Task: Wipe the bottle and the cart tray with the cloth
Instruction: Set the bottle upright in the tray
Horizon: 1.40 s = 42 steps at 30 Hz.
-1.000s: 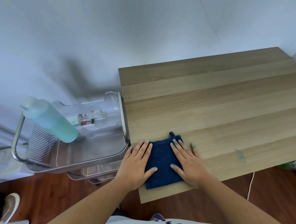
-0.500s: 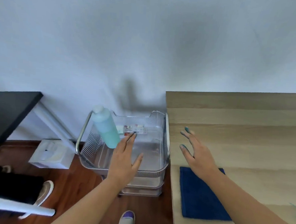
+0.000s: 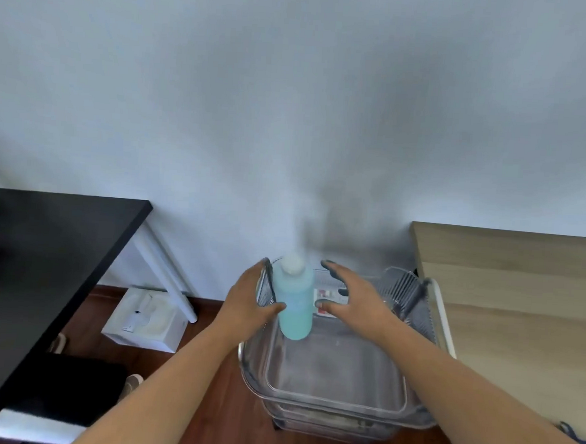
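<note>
Two hands: left hand touches bottle, right hand spread beside.

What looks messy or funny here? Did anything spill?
Nothing looks spilled or broken. The bottle stands upright in the clear cart tray. The only thing that seems out of place is a white box lying on the floor beside the black table.

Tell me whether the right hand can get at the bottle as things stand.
Probably yes. The right hand is open just to the right of the bottle, which stands in the tray, and nothing lies between them.
</note>
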### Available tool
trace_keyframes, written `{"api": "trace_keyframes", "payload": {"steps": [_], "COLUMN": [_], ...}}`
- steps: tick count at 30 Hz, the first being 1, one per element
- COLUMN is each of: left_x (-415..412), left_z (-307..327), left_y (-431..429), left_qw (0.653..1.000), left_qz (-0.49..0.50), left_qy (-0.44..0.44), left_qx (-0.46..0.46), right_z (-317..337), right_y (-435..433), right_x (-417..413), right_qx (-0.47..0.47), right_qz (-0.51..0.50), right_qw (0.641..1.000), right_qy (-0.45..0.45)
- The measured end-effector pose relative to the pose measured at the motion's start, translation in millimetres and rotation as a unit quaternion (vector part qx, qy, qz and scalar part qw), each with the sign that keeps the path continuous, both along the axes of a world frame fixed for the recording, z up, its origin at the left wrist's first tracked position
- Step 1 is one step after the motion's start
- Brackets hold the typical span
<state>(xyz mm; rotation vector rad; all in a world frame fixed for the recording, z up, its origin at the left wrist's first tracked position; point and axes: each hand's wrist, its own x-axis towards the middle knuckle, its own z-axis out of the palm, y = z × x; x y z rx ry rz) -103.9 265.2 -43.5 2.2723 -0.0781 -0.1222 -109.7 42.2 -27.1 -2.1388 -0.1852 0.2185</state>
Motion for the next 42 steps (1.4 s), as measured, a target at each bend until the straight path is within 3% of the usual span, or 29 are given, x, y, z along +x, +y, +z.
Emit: {"api": "trace_keyframes", "payload": {"steps": [7,13,17,22,30,42], "left_x": [44,50,46,47,59,96], "left_z": [-15,-24,-19,-9,-8,-6], "left_y": [16,17,5,-35,-130,-183], "left_qw": [0.994,0.990,0.988,0.978,0.958,0.968], "left_qz": [-0.090,-0.061,-0.066,-0.148,-0.221,-0.217], "left_qy": [0.054,0.052,0.059,0.079,0.109,0.064], "left_qx": [-0.041,-0.116,-0.129,-0.127,-0.148,-0.112], "right_z": [-14,-20,-18,-13,1,-5], "right_y": [32,38,24,-19,-100,-134], "right_x": [39,41,30,8,-6,27], "right_qx": [0.028,0.075,0.106,0.132,0.082,0.066], "right_qz": [-0.008,-0.045,-0.062,-0.099,-0.173,-0.235], "right_qw": [0.997,0.992,0.988,0.981,0.976,0.966], "right_qy": [0.074,0.088,0.089,0.100,0.108,0.091]}}
